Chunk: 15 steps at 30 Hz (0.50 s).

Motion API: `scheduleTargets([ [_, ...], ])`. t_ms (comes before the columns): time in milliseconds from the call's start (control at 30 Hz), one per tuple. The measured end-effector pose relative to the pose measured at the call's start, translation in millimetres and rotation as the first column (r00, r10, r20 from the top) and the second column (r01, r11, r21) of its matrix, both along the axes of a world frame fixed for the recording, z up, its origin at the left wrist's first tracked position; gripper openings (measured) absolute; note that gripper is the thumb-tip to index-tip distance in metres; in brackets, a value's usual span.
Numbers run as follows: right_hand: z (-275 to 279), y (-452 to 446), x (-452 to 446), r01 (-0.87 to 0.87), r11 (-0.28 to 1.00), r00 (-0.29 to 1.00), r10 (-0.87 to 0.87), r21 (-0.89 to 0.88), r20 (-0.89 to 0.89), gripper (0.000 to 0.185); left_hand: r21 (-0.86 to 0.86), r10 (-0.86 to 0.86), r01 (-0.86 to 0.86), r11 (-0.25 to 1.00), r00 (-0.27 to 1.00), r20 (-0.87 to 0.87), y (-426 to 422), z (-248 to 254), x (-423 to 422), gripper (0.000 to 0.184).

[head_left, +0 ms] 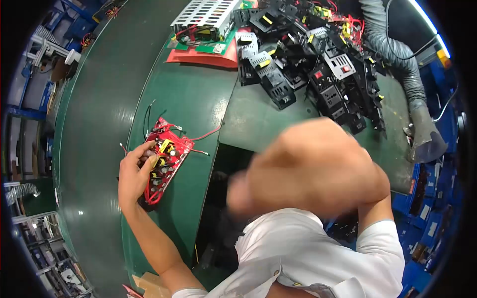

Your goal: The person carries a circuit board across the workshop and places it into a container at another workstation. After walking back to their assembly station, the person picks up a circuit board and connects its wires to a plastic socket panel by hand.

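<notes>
A red circuit board (171,166) lies on the green bench, crowded with dark and yellow components and trailing red and black wires. Over its left side my left hand (135,174) is closed, thumb and fingertips gripping parts on the board. My right hand (310,169) is raised close to the camera, above my lap and the bench edge. Motion blurs it, and its fingers and anything in them cannot be made out.
Black plastic housings (323,84) with sockets are heaped at the back right. A perforated metal case (206,17) sits on green and red boards at the back. A grey flexible duct (397,47) hangs on the right. Cardboard (151,285) lies near my left forearm.
</notes>
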State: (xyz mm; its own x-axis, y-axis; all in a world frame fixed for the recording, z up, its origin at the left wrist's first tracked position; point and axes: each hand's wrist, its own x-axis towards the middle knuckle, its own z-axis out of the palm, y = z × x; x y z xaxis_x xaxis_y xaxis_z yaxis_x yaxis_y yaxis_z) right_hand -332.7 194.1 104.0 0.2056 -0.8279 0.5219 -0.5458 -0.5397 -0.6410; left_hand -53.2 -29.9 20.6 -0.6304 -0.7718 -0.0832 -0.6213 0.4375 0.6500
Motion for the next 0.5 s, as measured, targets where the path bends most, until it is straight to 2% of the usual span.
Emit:
scheduleTargets([
  [67,-29.7,-19.2,-27.3,0.186,0.98,0.982,-0.184,0.068,-0.038,0.031,0.041,-0.008,0.009,0.999,0.999,-0.032,-0.6,3.3,1.8,0.035],
  [100,-50.2,-26.4,-38.7,0.351,0.927,0.936,-0.349,0.133,-0.042,0.034,0.07,0.015,-0.013,0.997,1.0,-0.024,-1.8,5.3,2.2,0.036],
  [133,-70.0,-31.4,-48.8,0.518,0.853,0.851,-0.506,0.065,-0.142,0.039,0.068,0.032,-0.028,0.997,0.997,-0.069,-2.7,3.9,3.4,0.036],
  [167,-84.1,-33.7,-52.8,0.661,0.736,0.745,-0.622,0.144,-0.241,0.048,0.067,0.054,-0.047,0.997,0.992,-0.112,-4.1,2.4,5.5,0.036],
  [200,-106.8,-35.6,-60.1,0.708,0.706,0.675,-0.663,0.03,-0.323,0.062,0.062,0.088,-0.079,0.995,0.984,-0.155,-6.2,1.9,9.0,0.036],
  [233,-124.1,-39.3,-62.9,0.738,0.675,0.619,-0.68,-0.005,-0.392,0.066,-0.015,0.085,-0.088,0.996,0.985,-0.153,-10.1,3.2,13.3,0.035],
  [267,-135.8,-43.9,-61.1,0.758,0.651,0.566,-0.688,-0.041,-0.455,0.071,-0.021,0.181,-0.185,0.983,0.976,-0.123,-10.8,9.1,15.1,0.032],
  [333,-146.7,-54.3,-56.0,0.806,0.592,0.509,-0.706,-0.015,-0.492,0.073,-0.256,0.294,-0.329,0.909,0.941,-0.167,-21.8,3.8,31.0,0.03],
  [367,-149.4,-57.4,-55.8,0.82,0.572,0.479,-0.717,-0.034,-0.506,0.07,-0.351,0.293,-0.328,0.877,0.944,-0.149,-17.2,9.8,35.7,0.03],
  [433,-149.4,-61.4,-57.8,0.844,0.536,0.451,-0.73,-0.021,-0.514,0.066,-0.529,0.285,-0.296,0.795,0.953,-0.104,1.4,32.9,29.0,0.03],
  [467,-149.5,-63.0,-58.1,0.851,0.525,0.449,-0.73,-0.003,-0.515,0.063,-0.534,0.14,-0.146,0.833,0.989,-0.051,21.2,53.5,15.4,0.029],
  [500,-151.9,-64.8,-58.7,0.851,0.523,0.425,-0.742,-0.051,-0.518,0.061,-0.44,-0.024,0.007,0.898,0.999,-0.033,41.7,69.3,2.4,0.026],
])
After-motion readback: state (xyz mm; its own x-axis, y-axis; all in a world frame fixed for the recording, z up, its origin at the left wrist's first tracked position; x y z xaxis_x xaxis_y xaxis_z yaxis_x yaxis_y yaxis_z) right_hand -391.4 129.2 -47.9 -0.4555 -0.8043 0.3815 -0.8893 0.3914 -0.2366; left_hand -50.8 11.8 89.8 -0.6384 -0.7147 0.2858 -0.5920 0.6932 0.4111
